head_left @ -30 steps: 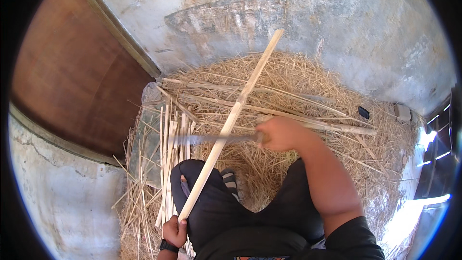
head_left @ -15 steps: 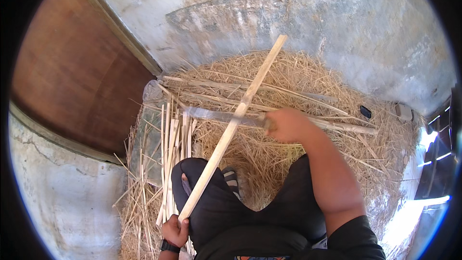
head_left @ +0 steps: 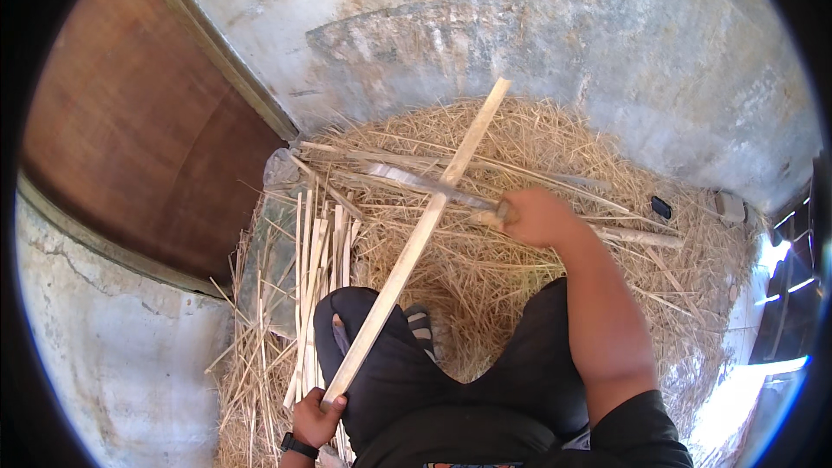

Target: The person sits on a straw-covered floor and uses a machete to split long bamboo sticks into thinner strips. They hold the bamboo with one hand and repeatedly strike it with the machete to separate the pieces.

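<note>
A long pale bamboo strip (head_left: 394, 282) slants from my left thigh up toward the wall. Its near end is gripped by my left hand (head_left: 317, 419), closed beside my left leg, with a dark watch on the wrist. My right hand (head_left: 539, 215) is closed round the handle of a long-bladed knife (head_left: 394, 177). The blade lies across the strip at about its upper middle, and its tip points left. Whether the edge has entered the wood cannot be made out.
Thin split strips (head_left: 314, 260) lie bundled to my left. More bamboo lengths (head_left: 637, 236) rest on the shavings heap (head_left: 555, 139) ahead. A black phone-like object (head_left: 661, 207) and a beige block (head_left: 731, 206) sit at the right, near the wall (head_left: 520, 26). A brown door (head_left: 147, 121) stands left.
The knife and my right hand have moved a little right; the blade, blurred before, now shows more sharply and tilts across the strip. The strip's far end has dropped slightly.
</note>
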Tool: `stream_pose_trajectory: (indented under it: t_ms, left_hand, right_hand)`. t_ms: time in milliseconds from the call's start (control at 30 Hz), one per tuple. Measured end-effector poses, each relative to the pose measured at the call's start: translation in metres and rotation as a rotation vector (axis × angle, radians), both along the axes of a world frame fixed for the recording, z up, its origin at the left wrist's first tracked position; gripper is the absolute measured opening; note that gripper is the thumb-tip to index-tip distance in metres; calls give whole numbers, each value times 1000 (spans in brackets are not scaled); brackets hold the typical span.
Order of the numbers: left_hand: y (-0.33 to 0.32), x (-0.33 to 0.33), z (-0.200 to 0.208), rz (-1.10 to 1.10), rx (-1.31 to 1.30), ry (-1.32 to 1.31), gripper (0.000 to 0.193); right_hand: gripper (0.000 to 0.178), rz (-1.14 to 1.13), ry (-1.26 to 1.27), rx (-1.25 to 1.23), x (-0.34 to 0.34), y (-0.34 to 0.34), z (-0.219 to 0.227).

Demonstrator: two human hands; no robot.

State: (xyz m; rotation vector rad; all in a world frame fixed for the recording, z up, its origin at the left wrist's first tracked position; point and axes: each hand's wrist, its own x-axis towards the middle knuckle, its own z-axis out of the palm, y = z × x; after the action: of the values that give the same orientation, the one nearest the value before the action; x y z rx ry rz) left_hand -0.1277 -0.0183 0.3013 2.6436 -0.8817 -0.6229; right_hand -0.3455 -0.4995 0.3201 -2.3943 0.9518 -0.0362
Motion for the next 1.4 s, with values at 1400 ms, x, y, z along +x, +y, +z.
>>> stream_pose_trajectory:
  t_ms: [1400]
  left_hand:
    - [22, -6, -24, -68, -143, -149, 61]
  right_hand:
    - [43, -209, -287, 197, -5, -14, -1]
